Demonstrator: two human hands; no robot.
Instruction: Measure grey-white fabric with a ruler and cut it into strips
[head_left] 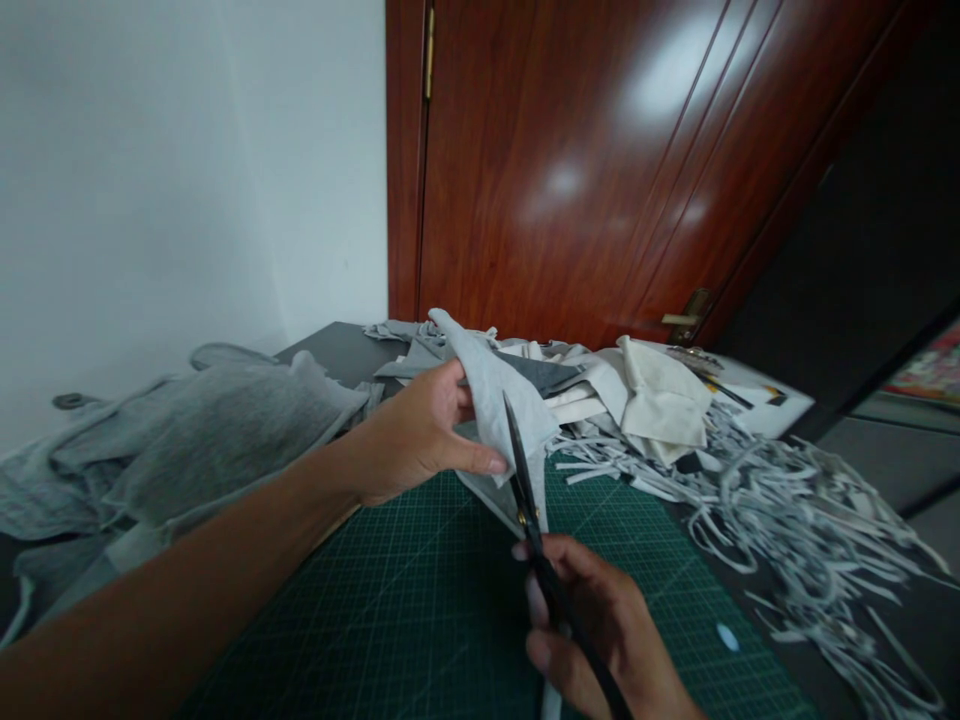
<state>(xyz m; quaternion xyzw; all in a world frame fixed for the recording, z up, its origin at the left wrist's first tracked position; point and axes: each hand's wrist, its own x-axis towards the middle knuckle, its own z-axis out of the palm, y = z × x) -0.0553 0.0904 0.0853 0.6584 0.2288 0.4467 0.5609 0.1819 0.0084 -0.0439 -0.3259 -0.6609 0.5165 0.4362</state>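
A light grey piece of fabric (499,395) is pinched between the thumb and fingers of my left hand (424,430), held up above the green cutting mat (397,590). My right hand (600,620) grips black scissors (528,515) by the handles. The blades point up and away, and they overlap the lower right part of the fabric. Whether the fabric lies between the blades I cannot tell. A lower flap of the fabric hangs behind the blades, over the mat.
Grey cloth (225,440) is heaped on the left. Cut strips (795,520) form a tangled pile on the right, beside folded cream fabric (664,395). A small pale oval (727,637) lies on the mat. Behind the table stands a brown wooden door (570,180).
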